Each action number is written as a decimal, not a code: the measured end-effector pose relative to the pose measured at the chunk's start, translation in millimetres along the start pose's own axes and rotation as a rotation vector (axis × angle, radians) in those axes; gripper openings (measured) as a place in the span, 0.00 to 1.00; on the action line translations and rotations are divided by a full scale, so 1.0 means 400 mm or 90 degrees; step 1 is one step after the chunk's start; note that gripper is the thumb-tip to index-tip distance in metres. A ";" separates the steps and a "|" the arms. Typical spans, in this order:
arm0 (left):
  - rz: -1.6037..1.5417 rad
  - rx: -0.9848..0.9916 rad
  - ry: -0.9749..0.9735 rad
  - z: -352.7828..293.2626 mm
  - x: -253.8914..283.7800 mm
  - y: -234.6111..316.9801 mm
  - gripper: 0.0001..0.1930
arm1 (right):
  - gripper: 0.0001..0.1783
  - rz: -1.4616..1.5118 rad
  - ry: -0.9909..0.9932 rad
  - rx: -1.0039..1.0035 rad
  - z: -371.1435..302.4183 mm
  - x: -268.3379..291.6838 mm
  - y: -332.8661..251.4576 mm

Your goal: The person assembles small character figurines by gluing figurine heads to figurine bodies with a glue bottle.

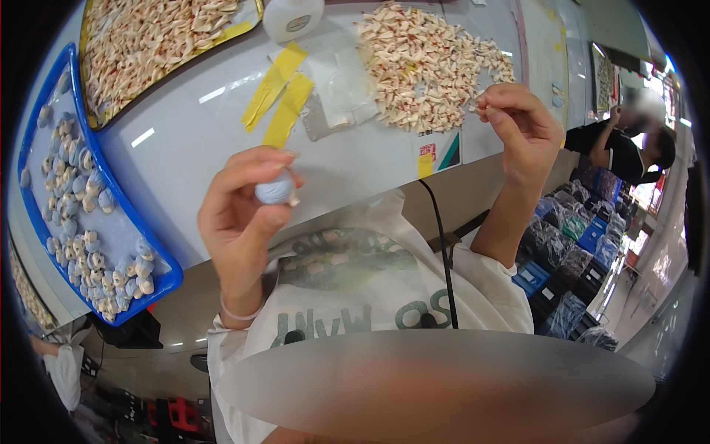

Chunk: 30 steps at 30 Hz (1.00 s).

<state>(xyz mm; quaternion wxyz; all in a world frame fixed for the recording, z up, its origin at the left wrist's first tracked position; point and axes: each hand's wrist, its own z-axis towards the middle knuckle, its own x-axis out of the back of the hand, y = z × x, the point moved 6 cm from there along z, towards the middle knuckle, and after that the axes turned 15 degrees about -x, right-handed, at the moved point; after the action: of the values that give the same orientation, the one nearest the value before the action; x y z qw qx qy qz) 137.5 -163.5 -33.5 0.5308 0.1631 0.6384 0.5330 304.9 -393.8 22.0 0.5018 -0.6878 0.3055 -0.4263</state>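
Note:
My left hand (235, 211) is closed round a small light-blue ball-like figure piece (274, 190), gripping it between thumb and fingers above the table's near edge. A little cream bit shows at its lower right side. My right hand (529, 137) is pinched at the right border of a heap of small cream pieces with reddish marks (418, 74). Whatever sits between those fingertips is too small to make out. At the left, a blue tray (168, 275) holds many blue-and-cream figure pieces like the one in my left hand.
A dark-rimmed tray (181, 68) full of cream pieces lies at the far left. Beside it are a white plastic bottle (293, 18) and yellow tape strips (274, 85). A black cable (441, 237) hangs by the table edge. Wrapped bins (569, 251) and people (629, 144) are off to the right.

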 end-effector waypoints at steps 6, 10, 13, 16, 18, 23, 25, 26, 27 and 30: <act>-0.024 -0.013 -0.052 -0.003 -0.010 -0.023 0.15 | 0.08 0.053 -0.050 -0.002 0.026 -0.052 -0.009; -0.056 -0.007 -0.057 0.008 -0.011 -0.018 0.16 | 0.08 0.002 -0.063 0.011 0.044 -0.105 -0.032; -0.048 0.083 -0.048 0.009 -0.016 -0.019 0.16 | 0.07 -0.020 -0.016 -0.015 0.057 -0.135 -0.046; -0.018 0.101 -0.089 -0.004 -0.005 -0.034 0.17 | 0.07 -0.034 -0.021 0.002 0.070 -0.165 -0.063; -0.082 0.028 -0.098 -0.003 0.001 -0.037 0.17 | 0.07 -0.109 -0.062 0.057 0.084 -0.184 -0.077; -0.151 0.046 -0.048 -0.002 -0.010 -0.037 0.19 | 0.07 -0.199 -0.098 0.068 0.092 -0.243 -0.080; -0.164 0.061 -0.046 -0.002 -0.012 -0.034 0.19 | 0.06 -0.268 -0.087 0.081 0.099 -0.257 -0.082; -0.183 0.087 -0.037 -0.002 -0.013 -0.032 0.19 | 0.06 -0.269 -0.089 0.081 0.100 -0.254 -0.085; -0.201 0.112 -0.029 -0.003 -0.014 -0.033 0.18 | 0.07 -0.290 -0.084 0.067 0.100 -0.247 -0.086; -0.164 0.067 -0.057 0.000 -0.006 -0.035 0.17 | 0.07 -0.292 -0.085 0.060 0.101 -0.255 -0.079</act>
<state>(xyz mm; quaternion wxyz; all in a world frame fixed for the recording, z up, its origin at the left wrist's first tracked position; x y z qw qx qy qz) 143.6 -170.7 -44.1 0.6136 0.1305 0.6568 0.4185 295.0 -280.0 18.3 0.4425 -0.7414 0.0871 -0.4969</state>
